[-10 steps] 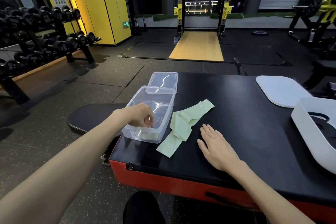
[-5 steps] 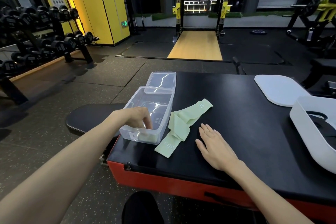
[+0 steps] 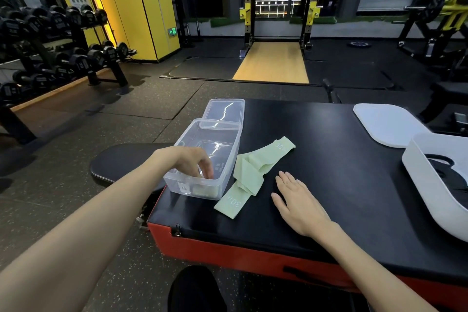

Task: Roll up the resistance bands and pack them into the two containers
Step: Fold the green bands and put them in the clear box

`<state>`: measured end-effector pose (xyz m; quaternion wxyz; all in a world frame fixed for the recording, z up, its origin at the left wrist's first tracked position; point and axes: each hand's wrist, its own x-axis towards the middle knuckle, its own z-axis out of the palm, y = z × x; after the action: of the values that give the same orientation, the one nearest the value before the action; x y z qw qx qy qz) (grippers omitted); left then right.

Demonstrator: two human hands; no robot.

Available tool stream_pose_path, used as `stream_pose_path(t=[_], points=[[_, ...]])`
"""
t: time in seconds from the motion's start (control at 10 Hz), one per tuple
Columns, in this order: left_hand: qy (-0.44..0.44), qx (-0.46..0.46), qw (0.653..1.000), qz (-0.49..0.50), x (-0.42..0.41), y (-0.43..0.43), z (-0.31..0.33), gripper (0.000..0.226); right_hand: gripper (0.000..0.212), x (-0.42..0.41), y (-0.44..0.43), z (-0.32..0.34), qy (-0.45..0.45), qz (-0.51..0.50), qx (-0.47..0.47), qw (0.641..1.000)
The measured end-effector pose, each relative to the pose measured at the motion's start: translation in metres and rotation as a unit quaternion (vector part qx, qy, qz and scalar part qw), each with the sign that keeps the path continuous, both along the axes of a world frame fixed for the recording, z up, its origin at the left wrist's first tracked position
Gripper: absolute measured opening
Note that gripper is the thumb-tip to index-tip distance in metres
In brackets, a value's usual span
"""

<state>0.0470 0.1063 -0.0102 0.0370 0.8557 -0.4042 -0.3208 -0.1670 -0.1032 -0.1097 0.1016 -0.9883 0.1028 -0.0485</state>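
Observation:
A clear plastic container (image 3: 229,149) stands at the left edge of the black pad (image 3: 342,167). My left hand (image 3: 188,161) dips over its near rim, fingertips pointing down inside. Beneath them a pale green rolled band (image 3: 202,190) shows through the front wall; whether the fingers grip it is unclear. A loose, crumpled green band (image 3: 249,175) marked 30 lies flat just right of the container. My right hand (image 3: 298,201) rests palm down on the pad beside that band, fingers spread and holding nothing. A white container (image 3: 423,182) at the right edge holds black bands (image 3: 448,180).
The clear lid (image 3: 225,109) lies behind the clear container and a white lid (image 3: 385,123) behind the white one. The pad tops a red box (image 3: 228,248). A black bench (image 3: 121,160) sits lower left, a dumbbell rack (image 3: 63,53) far left.
Almost nothing has moved. My left hand stays in the clear container and my right hand stays flat on the pad.

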Motion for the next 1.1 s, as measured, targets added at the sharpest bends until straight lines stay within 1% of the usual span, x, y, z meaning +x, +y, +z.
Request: stream_pose_path(t=[0.1, 0.2, 0.3, 0.4, 0.5, 0.6, 0.7, 0.8, 0.9, 1.0, 1.1], points=[[0.012, -0.002, 1.0, -0.007, 0.0, -0.003, 0.001, 0.023, 0.058, 0.0, 0.0, 0.0, 0.0, 0.001, 0.001, 1.0], [-0.055, -0.048, 0.997, 0.011, 0.001, -0.006, 0.0, 0.017, 0.058, 0.0, 0.0, 0.0, -0.001, 0.002, -0.005, 1.0], [-0.177, -0.168, 0.968, 0.066, -0.006, -0.014, 0.0, 0.021, 0.058, -0.001, 0.0, 0.001, -0.002, 0.001, -0.004, 1.0], [-0.281, -0.3, 0.91, 0.061, -0.027, -0.031, 0.002, 0.024, 0.058, -0.001, 0.001, 0.002, -0.003, 0.003, -0.003, 1.0], [-0.292, -0.328, 0.898, -0.03, -0.055, -0.053, 0.002, 0.029, 0.058, -0.001, 0.001, 0.002, -0.003, 0.005, 0.001, 1.0], [-0.314, -0.229, 0.912, -0.129, -0.069, -0.079, -0.009, 0.034, 0.058, -0.002, 0.001, 0.004, -0.004, 0.006, 0.002, 1.0], [-0.409, -0.052, 0.885, -0.214, -0.072, -0.095, -0.021, 0.03, 0.058, -0.003, 0.001, 0.005, -0.004, 0.01, 0.0, 1.0], [-0.446, 0.033, 0.861, -0.242, -0.076, -0.099, -0.028, 0.024, 0.058, -0.003, 0.001, 0.006, -0.007, 0.009, 0.005, 1.0], [-0.426, 0.047, 0.871, -0.242, -0.074, -0.1, -0.032, 0.027, 0.057, -0.003, 0.001, 0.006, -0.013, 0.01, 0.007, 1.0], [-0.377, 0.043, 0.897, -0.227, -0.07, -0.101, -0.031, 0.033, 0.057, -0.003, 0.001, 0.006, -0.015, 0.013, 0.0, 1.0], [-0.32, 0.002, 0.93, -0.182, -0.069, -0.101, -0.025, 0.032, 0.057, -0.003, 0.001, 0.006, -0.016, 0.013, -0.001, 1.0]])
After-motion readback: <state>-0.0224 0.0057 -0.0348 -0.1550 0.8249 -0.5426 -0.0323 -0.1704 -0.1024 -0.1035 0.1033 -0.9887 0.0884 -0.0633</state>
